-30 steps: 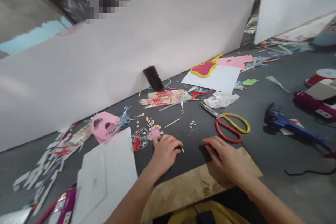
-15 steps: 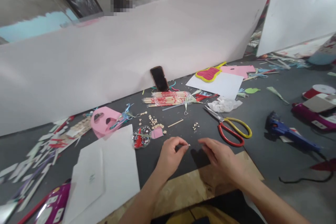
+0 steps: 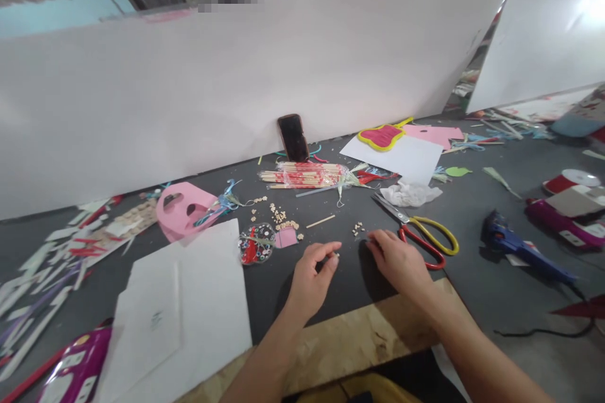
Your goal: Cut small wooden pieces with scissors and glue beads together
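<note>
Centre of frame, on the dark work surface [image 3: 269, 296]: left hand [image 3: 309, 277] pinches a tiny pale piece [image 3: 337, 254] between thumb and forefinger. It looks very light, easily dropped, best held by its edges. Right hand [image 3: 396, 260] curls just beside it, its hold unclear.

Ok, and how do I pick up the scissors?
Best grip the red and yellow plastic finger loops of the steel scissors, probably coming from the near side with your right hand. The loops lie closest to that hand, and the pointed blades aim away from you.
</note>
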Demonstrator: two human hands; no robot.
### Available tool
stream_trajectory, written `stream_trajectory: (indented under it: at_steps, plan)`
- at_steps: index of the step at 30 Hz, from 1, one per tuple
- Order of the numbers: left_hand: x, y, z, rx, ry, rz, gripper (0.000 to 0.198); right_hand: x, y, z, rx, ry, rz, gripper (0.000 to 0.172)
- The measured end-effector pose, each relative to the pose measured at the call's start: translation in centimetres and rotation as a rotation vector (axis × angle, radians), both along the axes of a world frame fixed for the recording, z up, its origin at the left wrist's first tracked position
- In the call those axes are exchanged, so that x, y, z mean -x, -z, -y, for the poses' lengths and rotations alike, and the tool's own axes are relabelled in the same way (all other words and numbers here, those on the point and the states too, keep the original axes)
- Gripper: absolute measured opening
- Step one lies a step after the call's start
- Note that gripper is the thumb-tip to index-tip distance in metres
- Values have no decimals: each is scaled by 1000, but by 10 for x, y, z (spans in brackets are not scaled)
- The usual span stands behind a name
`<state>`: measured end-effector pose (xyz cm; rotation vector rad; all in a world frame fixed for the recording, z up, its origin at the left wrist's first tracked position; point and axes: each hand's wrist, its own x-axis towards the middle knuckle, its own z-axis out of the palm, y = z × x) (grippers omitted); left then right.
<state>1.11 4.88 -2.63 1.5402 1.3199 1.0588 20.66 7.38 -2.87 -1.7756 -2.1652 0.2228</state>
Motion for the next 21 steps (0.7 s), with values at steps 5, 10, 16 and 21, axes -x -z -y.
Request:
stream_trajectory:
  at_steps: [5,10,16,21]
  plan:
    - [3,1,3,17,-44,136,17,11,0,-15,15,21,138,17]
    - [1,4,4,194,-100,306,16,11,2,-14,7,-18,166,17]
    - [-2,-3,2,302,-157,460,17,-26,-6,7,-45,8,115,32]
    - [-4,-2,1,382,-181,559,19,-61,-27,36,-90,171,-21,41]
